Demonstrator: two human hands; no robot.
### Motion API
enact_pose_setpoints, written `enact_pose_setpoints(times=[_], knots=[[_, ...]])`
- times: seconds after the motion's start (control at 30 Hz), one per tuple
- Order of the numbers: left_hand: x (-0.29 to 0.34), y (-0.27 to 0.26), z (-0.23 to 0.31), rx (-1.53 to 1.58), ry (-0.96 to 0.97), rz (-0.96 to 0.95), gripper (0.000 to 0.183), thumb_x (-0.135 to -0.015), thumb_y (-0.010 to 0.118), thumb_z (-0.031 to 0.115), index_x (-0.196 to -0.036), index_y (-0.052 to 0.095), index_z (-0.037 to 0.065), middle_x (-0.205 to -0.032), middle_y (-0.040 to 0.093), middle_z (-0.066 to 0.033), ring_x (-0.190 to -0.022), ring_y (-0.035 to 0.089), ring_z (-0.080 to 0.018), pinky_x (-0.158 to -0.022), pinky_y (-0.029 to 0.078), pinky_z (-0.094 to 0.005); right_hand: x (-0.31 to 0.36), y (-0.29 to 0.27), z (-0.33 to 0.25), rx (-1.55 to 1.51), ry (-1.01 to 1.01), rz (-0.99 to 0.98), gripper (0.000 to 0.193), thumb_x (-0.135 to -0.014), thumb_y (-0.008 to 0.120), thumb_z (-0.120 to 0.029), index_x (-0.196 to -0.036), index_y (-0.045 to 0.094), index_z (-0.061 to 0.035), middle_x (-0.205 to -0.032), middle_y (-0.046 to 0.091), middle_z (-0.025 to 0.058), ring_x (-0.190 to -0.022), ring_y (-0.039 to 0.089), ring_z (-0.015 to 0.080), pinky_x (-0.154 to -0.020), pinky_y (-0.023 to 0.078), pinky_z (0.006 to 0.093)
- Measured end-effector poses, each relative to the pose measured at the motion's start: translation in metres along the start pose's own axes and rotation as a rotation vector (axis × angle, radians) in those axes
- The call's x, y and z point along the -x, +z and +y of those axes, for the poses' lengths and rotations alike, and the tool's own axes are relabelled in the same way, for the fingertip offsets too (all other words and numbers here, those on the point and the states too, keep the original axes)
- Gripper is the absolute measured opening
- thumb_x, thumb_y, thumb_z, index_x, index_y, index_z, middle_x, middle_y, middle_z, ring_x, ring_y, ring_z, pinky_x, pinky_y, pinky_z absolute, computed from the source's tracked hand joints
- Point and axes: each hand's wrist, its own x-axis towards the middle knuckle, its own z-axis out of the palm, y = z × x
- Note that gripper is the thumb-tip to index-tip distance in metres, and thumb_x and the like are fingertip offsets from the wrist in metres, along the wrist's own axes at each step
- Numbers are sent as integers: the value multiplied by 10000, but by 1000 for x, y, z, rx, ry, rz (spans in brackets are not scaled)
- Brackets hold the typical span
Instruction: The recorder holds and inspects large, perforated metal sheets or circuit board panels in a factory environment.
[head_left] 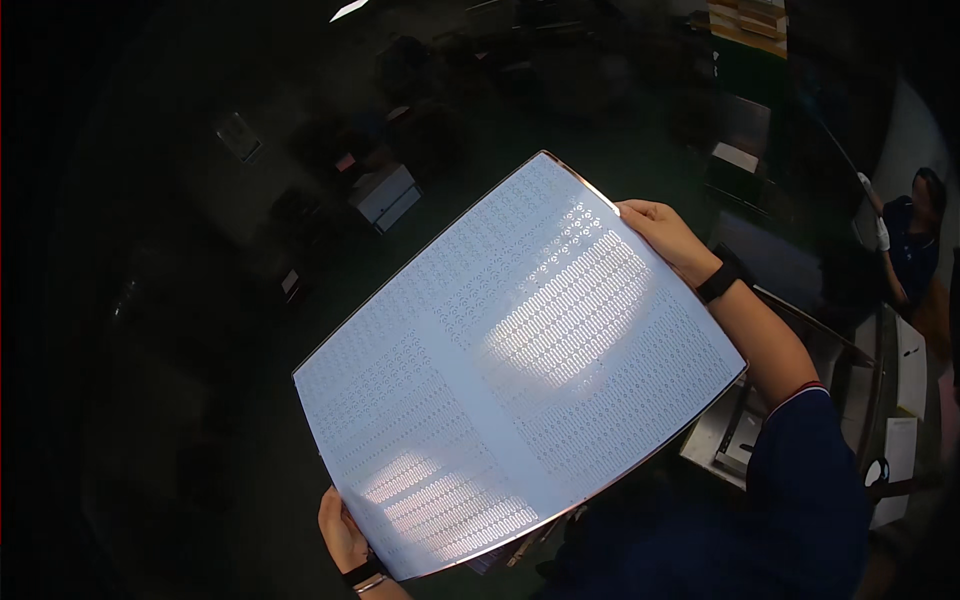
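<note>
Between my two hands is a large, thin circuit board panel (470, 380), pale blue with copper-coloured edges and rows of small repeated patterns. It is held at a slant, and bright reflections lie on its upper right and lower left parts. My left hand (342, 535) is closed on its lower left edge, with the fingers partly behind it. At the upper right edge my right hand (668, 238) grips the panel, its fingertips partly hidden. Each wrist wears a dark band.
A metal tray-like unit (715, 445) stands under my right forearm. To the far right is another person (912, 230) in dark blue with a white glove (882, 235). A pale box (388, 196) sits in the dim area beyond the panel.
</note>
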Motion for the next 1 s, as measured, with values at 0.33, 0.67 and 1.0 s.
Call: enact_pose_setpoints(times=[0.33,0.67,1.0], knots=[[-3,10,0,-109,-93,-167,321,-952,468,227,-1066,584,-50,-1012,637,-116,-938,594,-153,-830,465,-287,2,-4,3,180,7,48,351,-951,503,-220,-1142,602,58,-954,656,155,-802,642,165,-711,519,253],[-11,-10,-17,-68,-73,-115,327,-974,458,212,-1127,562,-58,-1079,624,-125,-982,589,-166,-866,464,-293,-4,-7,3,124,14,-30,338,-958,490,-183,-1181,573,56,-1013,647,133,-871,625,129,-774,494,215],[19,15,-47,-71,529,-35,184,-958,514,165,-1133,527,109,-1319,461,-68,-1205,451,-194,-982,411,-401,4,-42,46,-273,-350,145,382,-904,605,-292,-1238,515,-131,-1248,534,26,-1219,456,169,-988,370,351]])
